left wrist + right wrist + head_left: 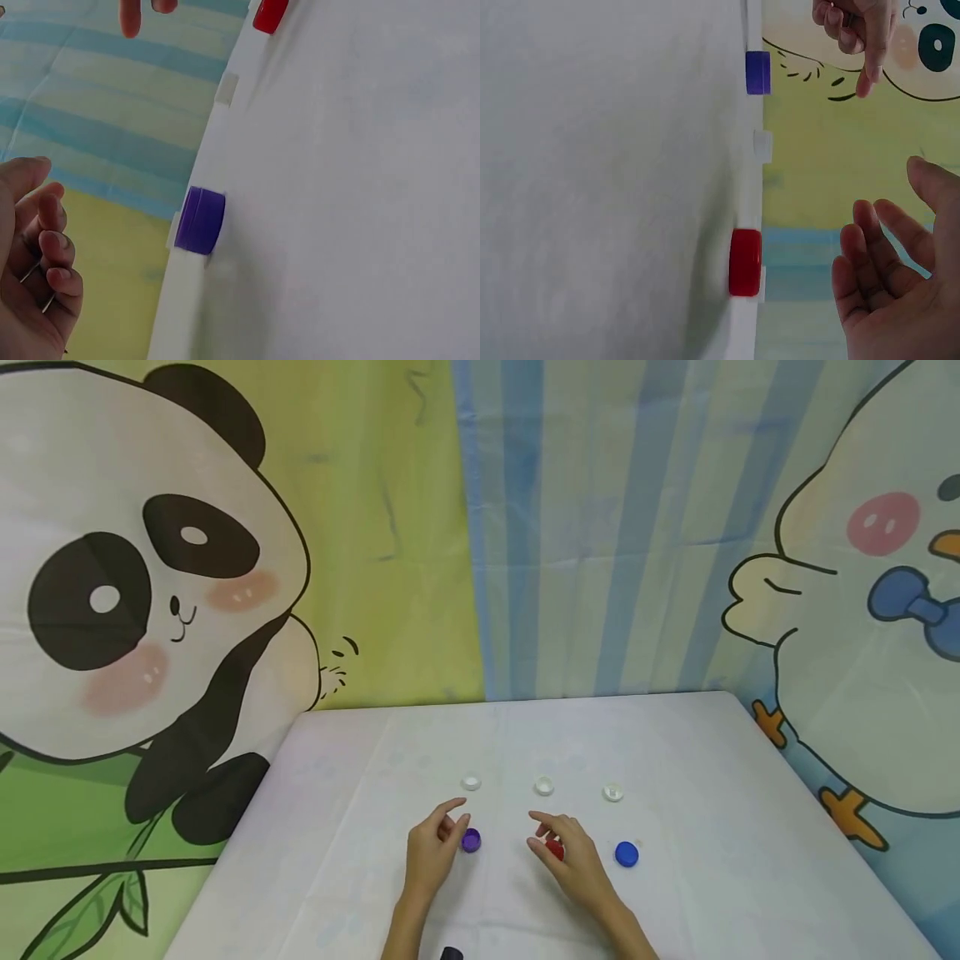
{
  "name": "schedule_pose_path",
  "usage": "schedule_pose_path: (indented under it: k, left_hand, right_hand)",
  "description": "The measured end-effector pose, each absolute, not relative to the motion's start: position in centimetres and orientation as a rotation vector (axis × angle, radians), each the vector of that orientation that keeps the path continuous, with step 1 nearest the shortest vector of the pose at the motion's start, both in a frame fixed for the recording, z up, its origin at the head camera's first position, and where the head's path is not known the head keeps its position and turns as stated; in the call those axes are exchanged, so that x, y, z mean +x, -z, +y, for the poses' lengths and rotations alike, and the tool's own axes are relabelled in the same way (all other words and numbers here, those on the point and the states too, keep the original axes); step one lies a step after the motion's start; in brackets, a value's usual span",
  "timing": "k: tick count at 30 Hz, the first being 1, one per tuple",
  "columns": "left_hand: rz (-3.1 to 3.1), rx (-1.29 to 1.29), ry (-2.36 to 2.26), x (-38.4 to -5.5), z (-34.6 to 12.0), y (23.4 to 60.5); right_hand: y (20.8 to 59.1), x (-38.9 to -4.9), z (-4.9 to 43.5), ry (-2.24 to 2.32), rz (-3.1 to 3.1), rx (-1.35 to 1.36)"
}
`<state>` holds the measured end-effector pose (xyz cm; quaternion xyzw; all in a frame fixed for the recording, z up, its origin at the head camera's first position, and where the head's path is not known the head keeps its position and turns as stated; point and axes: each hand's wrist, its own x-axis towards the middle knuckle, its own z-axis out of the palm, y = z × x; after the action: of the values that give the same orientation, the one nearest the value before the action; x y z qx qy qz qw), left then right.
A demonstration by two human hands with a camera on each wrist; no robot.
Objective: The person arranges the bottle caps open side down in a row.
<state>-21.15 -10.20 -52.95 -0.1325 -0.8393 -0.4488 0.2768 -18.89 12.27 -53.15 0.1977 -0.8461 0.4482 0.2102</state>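
My left hand [431, 853] hovers over the white table with loosely bent fingers and nothing in them. Just right of its thumb lies a purple bottle cap [471, 840]. My right hand [576, 864] is also raised and bare, its fingers relaxed. Partly hidden behind that hand in the head view is a red cap [555, 848]; the right wrist view shows the red cap [745, 262] standing apart from the fingers. A blue cap [626, 854] lies to the right. The left wrist view shows the purple cap [200, 220] as a short cylinder on the tabletop.
Three small white round pieces lie in a row farther back: a left one [471, 782], a middle one [543, 786] and a right one [612, 792]. A dark object [452, 953] shows at the bottom edge. Printed curtains [600, 527] hang behind the table [360, 877].
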Motion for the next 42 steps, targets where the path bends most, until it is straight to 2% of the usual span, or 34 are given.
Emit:
schedule_pose_path:
  k: [10, 16, 25, 42]
  left_hand:
    - [-2.336, -0.267, 1.485, -21.6, -13.6, 55.4]
    - [-2.423, -0.292, 1.580, -21.7, -14.3, 56.7]
    - [-2.571, -0.370, 1.441, -21.7, -14.4, 57.4]
    - [-2.685, -0.408, 1.097, -21.6, -13.5, 57.3]
  right_hand:
    - [53.7, -19.8, 7.0, -1.550, -2.366, 0.636]
    - [55.2, -20.7, 4.9, -1.567, -2.360, 0.598]
    - [57.5, -21.3, 4.4, -1.379, -2.459, 0.609]
    - [57.6, -21.5, 4.6, -1.223, -2.586, 0.626]
